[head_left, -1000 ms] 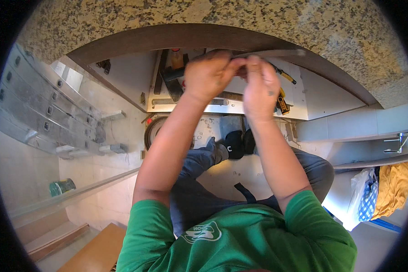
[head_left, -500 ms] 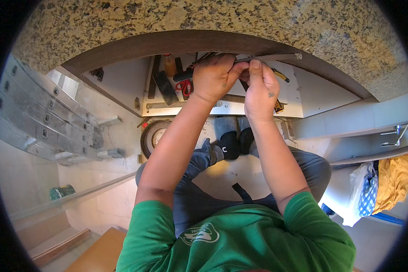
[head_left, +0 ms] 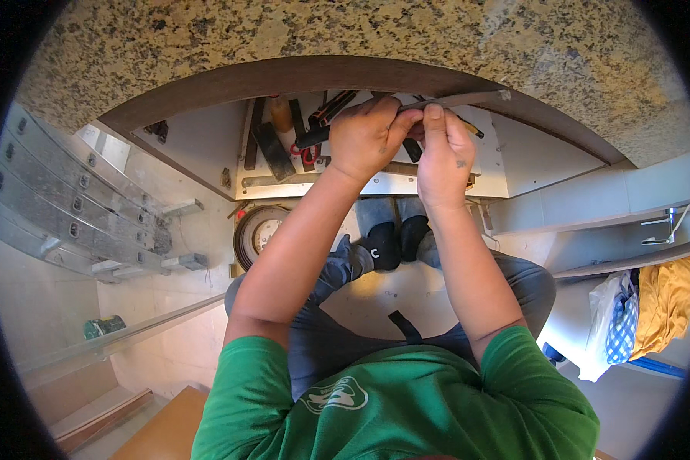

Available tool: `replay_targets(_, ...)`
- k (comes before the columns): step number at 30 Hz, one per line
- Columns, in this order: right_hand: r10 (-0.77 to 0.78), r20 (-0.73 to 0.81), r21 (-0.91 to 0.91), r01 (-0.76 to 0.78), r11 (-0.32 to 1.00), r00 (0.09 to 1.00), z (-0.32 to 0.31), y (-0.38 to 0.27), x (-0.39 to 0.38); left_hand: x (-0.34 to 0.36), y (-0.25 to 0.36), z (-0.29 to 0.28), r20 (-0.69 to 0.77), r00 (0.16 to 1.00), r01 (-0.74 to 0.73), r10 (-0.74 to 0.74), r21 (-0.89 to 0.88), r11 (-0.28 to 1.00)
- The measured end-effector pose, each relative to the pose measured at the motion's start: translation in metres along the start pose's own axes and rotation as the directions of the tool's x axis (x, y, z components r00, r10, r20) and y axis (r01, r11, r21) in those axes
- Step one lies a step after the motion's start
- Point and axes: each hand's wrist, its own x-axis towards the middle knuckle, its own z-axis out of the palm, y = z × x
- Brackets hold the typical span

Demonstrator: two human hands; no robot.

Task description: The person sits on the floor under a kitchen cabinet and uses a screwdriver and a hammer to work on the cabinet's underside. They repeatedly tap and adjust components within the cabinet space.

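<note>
My left hand (head_left: 364, 138) is closed round the black handle of a long tool that looks like a flat file (head_left: 468, 99); the handle's end sticks out to the left. The grey blade runs right, along the underside of the brown wooden edge (head_left: 284, 73) below the countertop. My right hand (head_left: 446, 157) is closed, thumb up against the blade close to my left thumb; its other fingers are partly hidden. Below the hands, red-handled scissors (head_left: 305, 153), a dark rectangular block (head_left: 274, 152) and an orange bottle (head_left: 280, 115) lie in the white cabinet.
A speckled stone countertop (head_left: 345, 31) overhangs the far side. To the left leans a metal ladder (head_left: 61, 192). A brown coil (head_left: 254, 234) sits near my feet, and a green can (head_left: 104, 327) stands farther left. Cloths, including a yellow one (head_left: 665, 307), hang at right.
My hands keep their hold and have shifted only slightly. The view has tilted a little, so more of the tools behind my left hand shows.
</note>
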Motion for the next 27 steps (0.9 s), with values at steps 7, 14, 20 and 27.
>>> replay_targets(7, -0.027, 0.204, 0.015, 0.024, 1.0, 0.979, 0.035, 0.009, -0.016, -0.03, -0.036, -0.021, -0.088, 0.995, 0.053, -0.053, -0.003, 0.999)
replay_targets(14, -0.068, 0.17, -0.014, 0.072, 0.997, 0.983, 0.054, 0.011, -0.012, -0.024, -0.047, -0.041, -0.092, 0.993, 0.071, -0.067, 0.047, 0.996)
replay_targets(20, -0.049, 0.011, 0.094, 0.048, 0.994, 0.999, 0.041, 0.002, -0.009, -0.009, -0.03, -0.027, -0.026, 0.999, -0.021, 0.024, 0.103, 0.994)
replay_targets(27, -0.021, 0.143, 0.068, 0.011, 0.998, 0.989, 0.053, 0.008, -0.015, -0.019, -0.041, -0.041, -0.027, 0.993, 0.111, -0.112, -0.038, 0.993)
